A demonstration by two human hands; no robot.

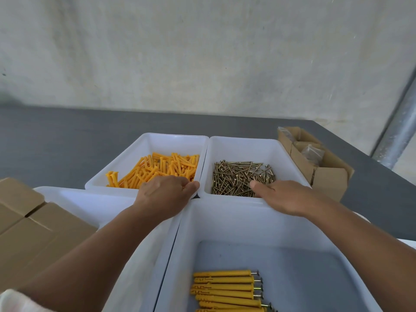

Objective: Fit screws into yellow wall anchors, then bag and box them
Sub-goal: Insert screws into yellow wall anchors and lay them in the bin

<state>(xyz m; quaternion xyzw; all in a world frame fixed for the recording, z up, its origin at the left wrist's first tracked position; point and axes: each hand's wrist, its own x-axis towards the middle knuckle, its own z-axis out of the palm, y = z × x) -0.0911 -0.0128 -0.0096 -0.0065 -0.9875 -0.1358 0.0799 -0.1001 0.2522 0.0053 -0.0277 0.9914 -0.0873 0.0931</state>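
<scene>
Left hand at near right corner of the white plastic tub. Fingers curled down onto loose ribbed yellow anchors; cannot tell if one is held.

Right hand low over the tangled brassy screws in the adjoining tub. Thumb straight, touching the pile; other fingers hidden, grip unclear.

Fitted anchors lie in parallel in the nearest tub.

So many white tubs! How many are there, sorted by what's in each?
Tub of loose yellow anchors: 1
Tub of loose screws: 1
Tub of anchors with screws fitted: 1
Tub with nothing showing inside: 1
Total: 4 tubs
</scene>
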